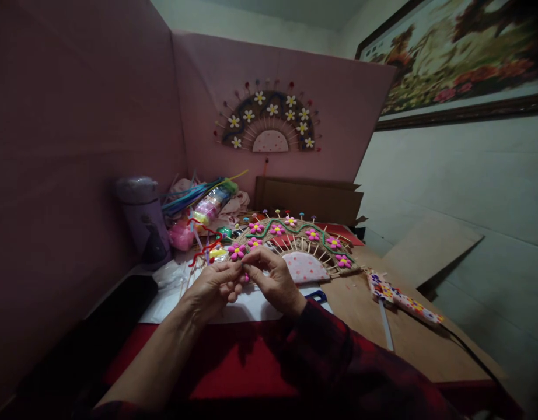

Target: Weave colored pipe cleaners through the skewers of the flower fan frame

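Observation:
My left hand [222, 287] and my right hand [273, 278] meet over the white paper [251, 315], fingertips pinched together. Whatever they hold between them is too small and hidden to make out. Just behind them lies a fan-shaped craft piece [275, 229] with pink clay flowers [313, 234], a wavy green strip and small coloured balls on sticks along its top edge. Its half-round centre [304, 267] is pale with pink spots. My right hand covers part of its lower left side.
A purple bottle [145, 224] stands at left, near bagged coloured clay [211, 201] and pipe cleaners [185, 198]. A flowered glue gun [402, 297] with a cord lies at right. Cardboard [308, 198] leans behind. A finished-looking fan [269, 119] hangs on the pink panel. A black object [124, 294] is at left.

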{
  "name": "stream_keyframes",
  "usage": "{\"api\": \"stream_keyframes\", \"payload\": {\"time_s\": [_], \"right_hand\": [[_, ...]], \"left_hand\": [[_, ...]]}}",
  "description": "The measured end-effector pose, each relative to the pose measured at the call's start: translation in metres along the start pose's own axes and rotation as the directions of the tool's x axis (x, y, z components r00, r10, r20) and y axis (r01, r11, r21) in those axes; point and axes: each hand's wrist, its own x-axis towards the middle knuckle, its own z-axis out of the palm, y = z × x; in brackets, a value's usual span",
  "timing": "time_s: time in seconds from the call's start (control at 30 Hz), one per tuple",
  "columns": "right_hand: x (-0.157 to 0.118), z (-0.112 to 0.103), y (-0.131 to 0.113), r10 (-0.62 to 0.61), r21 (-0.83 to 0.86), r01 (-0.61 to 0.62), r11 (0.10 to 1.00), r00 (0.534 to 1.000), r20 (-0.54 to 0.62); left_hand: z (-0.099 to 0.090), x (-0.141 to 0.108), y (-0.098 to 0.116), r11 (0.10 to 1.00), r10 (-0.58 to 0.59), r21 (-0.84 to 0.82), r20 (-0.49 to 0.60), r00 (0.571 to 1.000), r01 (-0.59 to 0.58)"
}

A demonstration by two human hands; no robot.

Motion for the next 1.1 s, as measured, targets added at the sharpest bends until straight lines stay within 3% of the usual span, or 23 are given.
{"api": "stream_keyframes", "payload": {"time_s": [0.13, 0.33, 0.53, 0.7, 0.87, 1.1], "right_hand": [[0.001, 0.0, -0.001, 0.001, 0.009, -0.001, 1.0, 1.0, 0.014], [0.005, -0.002, -0.003, 0.042, 0.154, -0.046, 0.987, 0.999, 0.025], [0.005, -0.002, 0.002, 0.158, 0.295, -0.177, 0.939, 0.984, 0.087], [0.005, -0.005, 0.004, 0.236, 0.414, -0.285, 0.865, 0.958, 0.165], [0.007, -0.008, 0.003, 0.252, 0.402, -0.304, 0.864, 0.951, 0.178], [0.007, -0.008, 0.002, 0.238, 0.368, -0.283, 0.885, 0.957, 0.164]], "left_hand": [[0.002, -0.002, 0.001, 1.0, 0.011, -0.024, -0.013, 1.0, -0.012], [0.0, 0.0, 0.001, 0.999, 0.032, -0.007, 0.014, 0.999, -0.032], [-0.003, 0.001, 0.0, 0.997, 0.043, 0.062, 0.024, 0.999, -0.045], [0.0, -0.003, 0.001, 0.999, 0.028, 0.016, 0.074, 0.997, -0.03], [-0.006, 0.0, 0.0, 0.998, 0.013, 0.057, 0.116, 0.993, -0.019], [-0.011, 0.003, -0.002, 0.995, -0.001, 0.1, 0.057, 0.998, -0.005]]}}
